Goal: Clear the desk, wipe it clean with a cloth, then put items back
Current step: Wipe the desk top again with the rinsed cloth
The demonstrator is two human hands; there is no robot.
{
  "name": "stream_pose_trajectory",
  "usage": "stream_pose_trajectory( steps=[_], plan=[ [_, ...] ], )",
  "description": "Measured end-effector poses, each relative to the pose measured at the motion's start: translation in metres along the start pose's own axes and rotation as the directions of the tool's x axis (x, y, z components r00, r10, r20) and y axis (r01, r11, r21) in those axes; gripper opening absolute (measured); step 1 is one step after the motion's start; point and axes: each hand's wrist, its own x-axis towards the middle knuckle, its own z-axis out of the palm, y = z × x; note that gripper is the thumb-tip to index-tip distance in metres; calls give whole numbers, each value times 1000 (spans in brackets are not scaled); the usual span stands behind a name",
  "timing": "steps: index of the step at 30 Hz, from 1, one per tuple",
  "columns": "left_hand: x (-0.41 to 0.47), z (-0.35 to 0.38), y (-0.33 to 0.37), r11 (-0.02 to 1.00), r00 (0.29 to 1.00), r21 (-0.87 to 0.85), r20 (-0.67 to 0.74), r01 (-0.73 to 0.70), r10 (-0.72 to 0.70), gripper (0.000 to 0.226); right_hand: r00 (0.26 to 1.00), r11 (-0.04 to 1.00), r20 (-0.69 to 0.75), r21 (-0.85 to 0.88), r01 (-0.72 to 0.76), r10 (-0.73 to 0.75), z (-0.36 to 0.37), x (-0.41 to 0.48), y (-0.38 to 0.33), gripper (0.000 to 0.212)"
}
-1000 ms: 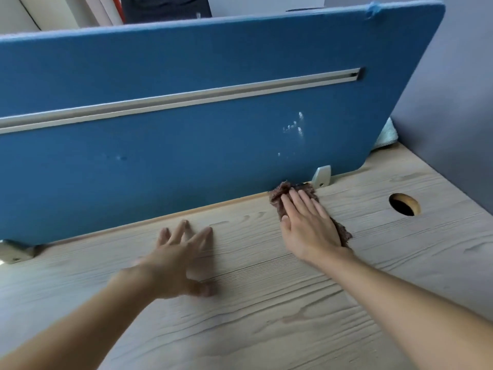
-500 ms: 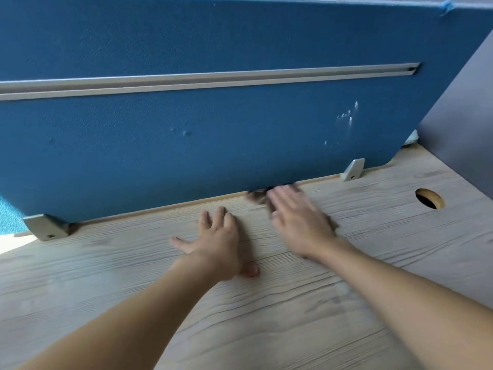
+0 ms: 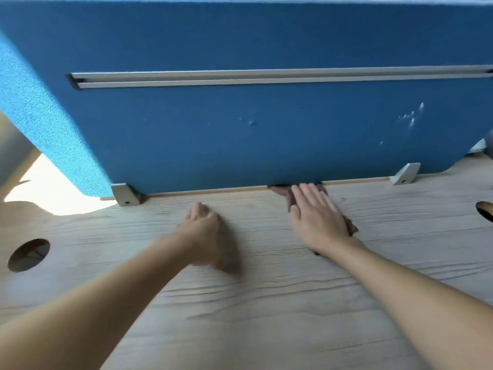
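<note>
While the flat right hand [image 3: 317,218] presses the cloth [image 3: 282,194] at twelve o'clock (left hand [image 3: 206,232] rests empty), wiping seems unfinished, items unreturned.

Your right hand [image 3: 318,217] flat, palm down, fingers straight, together; your left hand [image 3: 205,231] palm down, blurred, fingers loosely bent.

The right hand [image 3: 317,220] hides most of the brown cloth [image 3: 282,193] at the blue partition's [image 3: 240,145] foot. The left hand [image 3: 205,231] is blurred and its fingers cannot be made out. The picture's edge cuts off the cable hole [image 3: 486,210] below the partition's right end.
</note>
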Motion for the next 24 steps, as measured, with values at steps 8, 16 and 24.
stream_pose_trajectory(
  steps=[8,16,24],
  plan=[
    [-31,12,-77,994,987,-90,-144,57,-69,100,993,992,-21,57,115,-114,17,-12,-162,62],
    [-91,36,-162,986,980,-66,-116,156,-163,119,991,994,-77,40,-105,108,22,2,-213,58],
    [-113,47,-245,900,912,-166,-13,403,-410,137,953,953,29,17,301,-302,34,-37,-302,65]
  ],
)
